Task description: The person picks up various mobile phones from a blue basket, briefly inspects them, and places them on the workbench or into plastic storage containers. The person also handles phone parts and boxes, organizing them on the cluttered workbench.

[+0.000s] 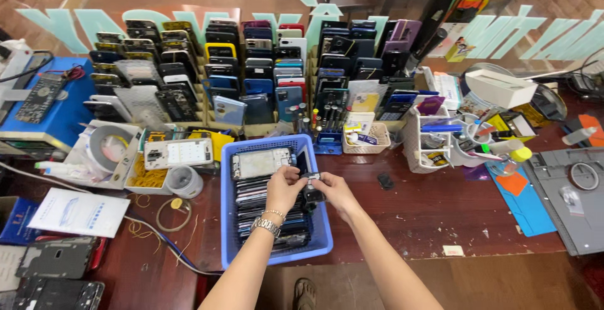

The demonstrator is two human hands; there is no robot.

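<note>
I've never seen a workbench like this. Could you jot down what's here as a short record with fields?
place: wooden bench crowded with phones and tools
left hand: over the blue basket, fingers on a small dark part
right hand: holds the same part from the other side
basket contents: phones stacked on edge, one phone frame lying across the top
behind: racks of phones standing in rows
left of basket: tape roll, rubber bands
right of basket: white caddy of tools, grey mat
</note>
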